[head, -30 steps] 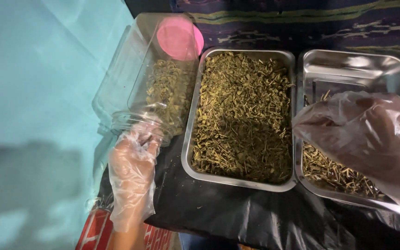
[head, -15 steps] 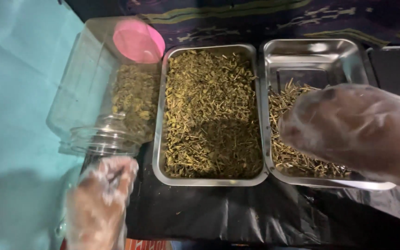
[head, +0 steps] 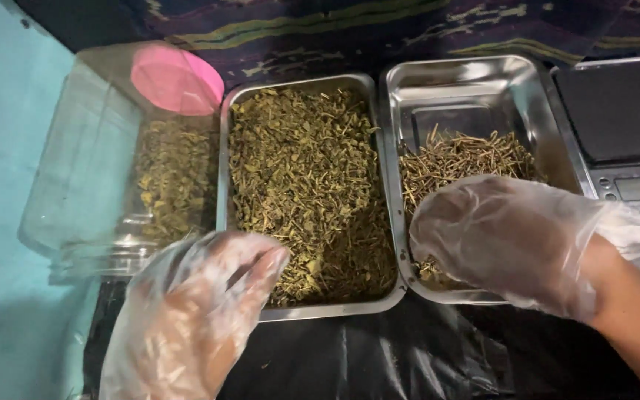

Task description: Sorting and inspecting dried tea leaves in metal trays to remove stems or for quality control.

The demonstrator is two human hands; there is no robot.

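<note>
Since the earlier frame both hands have come lower and nearer to the trays, and the left hand, which was down beside the jar, is now at the near corner of the middle tray.

At the bottom of the frame the bench is covered with a black plastic sheet, shiny and wrinkled. The left hand, in a thin clear glove, is at the lower left; its fingers are loosely spread and grasp nothing, and the fingertips reach over the near rim of the middle tray. The right hand, also gloved, is at the lower right with the palm down and the fingers curled over the near part of the right tray. Whether it grips some stems below I cannot tell.

The middle tray is steel and filled with chopped dry green-brown herb. Just beside it, the right tray holds a smaller heap of thin dry stems, and its far half is bare metal. At the left a clear plastic jar lies on its side with some herb inside. A pink lid is at its far end.

At the upper right stands a small digital scale. A light blue surface fills the left edge, and a dark patterned cloth lies along the top.
</note>
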